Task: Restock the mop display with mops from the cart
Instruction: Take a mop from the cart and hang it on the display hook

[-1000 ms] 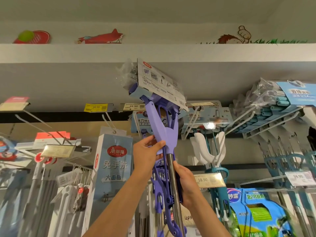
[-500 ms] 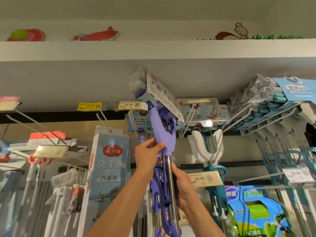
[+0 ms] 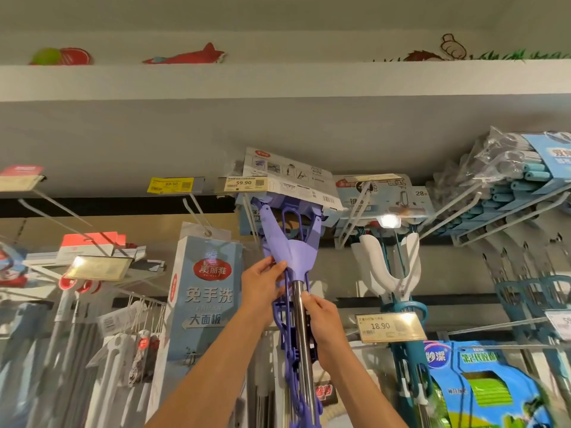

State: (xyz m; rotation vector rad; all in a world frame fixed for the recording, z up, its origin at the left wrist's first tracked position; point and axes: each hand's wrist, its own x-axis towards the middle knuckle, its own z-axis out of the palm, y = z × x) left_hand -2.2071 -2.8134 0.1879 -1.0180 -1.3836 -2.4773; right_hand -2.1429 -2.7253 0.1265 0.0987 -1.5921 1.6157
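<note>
Both forearms are raised from the bottom edge. The right hand (image 3: 323,322) is wrapped round the steel pole (image 3: 302,335) of the purple mop (image 3: 292,251), thumb and fingers curled on it just under the purple collar. The left hand (image 3: 262,287) is set slightly higher and to the left, fingers curled on the purple lever frame and the base of the Y-shaped yoke. The mop is held near upright between the hands, head up; its pole runs down out of view.

The mop head is up at the hook row, under a white card sleeve (image 3: 290,177) printed with small diagrams and a barcode; other print on it is too small to be read. Whether the head is on a hook cannot be told.

A price tag (image 3: 245,183) just left of the head is read as 59.90. A yellow tag (image 3: 170,184) further left is read as 89.50. A gold-framed tag (image 3: 390,327) right of the right hand is read as 18.90.

A tall blue box (image 3: 205,291) is hung left of the left hand, marked 美丽雅, 免手洗, 大面板. A white-and-teal mop (image 3: 391,273) is hung to the right, with a "28" card above it. A blue pack (image 3: 482,384) at lower right is marked 妙洁.
</note>
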